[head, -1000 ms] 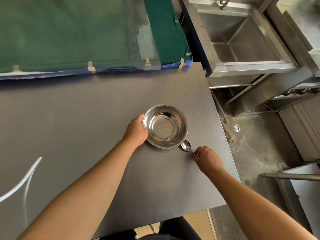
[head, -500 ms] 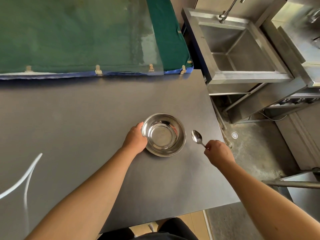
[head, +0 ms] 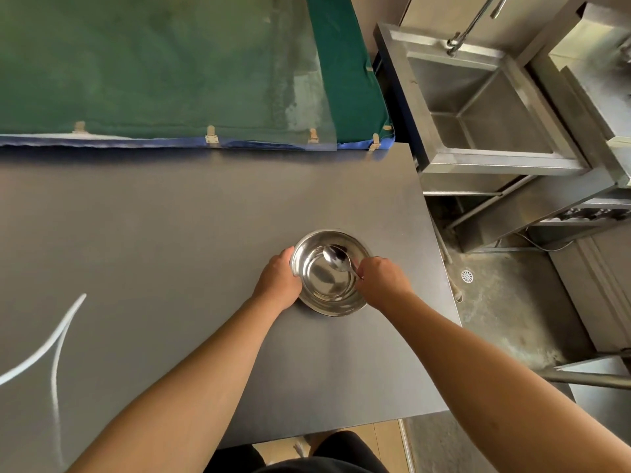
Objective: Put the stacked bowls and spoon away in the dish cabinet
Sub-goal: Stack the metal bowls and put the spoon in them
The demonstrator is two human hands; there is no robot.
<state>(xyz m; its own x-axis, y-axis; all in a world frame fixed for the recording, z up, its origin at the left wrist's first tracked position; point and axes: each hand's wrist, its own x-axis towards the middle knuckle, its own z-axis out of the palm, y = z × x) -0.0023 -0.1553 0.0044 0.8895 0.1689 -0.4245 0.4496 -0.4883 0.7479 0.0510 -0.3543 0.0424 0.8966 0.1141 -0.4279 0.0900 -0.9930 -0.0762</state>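
Note:
The shiny steel stacked bowls (head: 324,285) sit on the dark grey table (head: 170,233), toward its right side. My left hand (head: 278,281) grips the left rim of the bowls. My right hand (head: 380,281) pinches the handle of a steel spoon (head: 336,259) at the bowls' right rim. The spoon's head lies inside the top bowl, and most of its handle is hidden under my fingers. No dish cabinet is in sight.
A green cloth with a blue hem (head: 170,73) covers the far surface behind the table. A steel sink (head: 478,104) with a tap stands to the right, across a gap. Concrete floor with a drain (head: 466,275) lies below the table's right edge. A white cord (head: 54,346) crosses the lower left.
My right hand lifted the spoon off the table beside the bowls and moved it left, into the top bowl. My left hand stayed on the rim.

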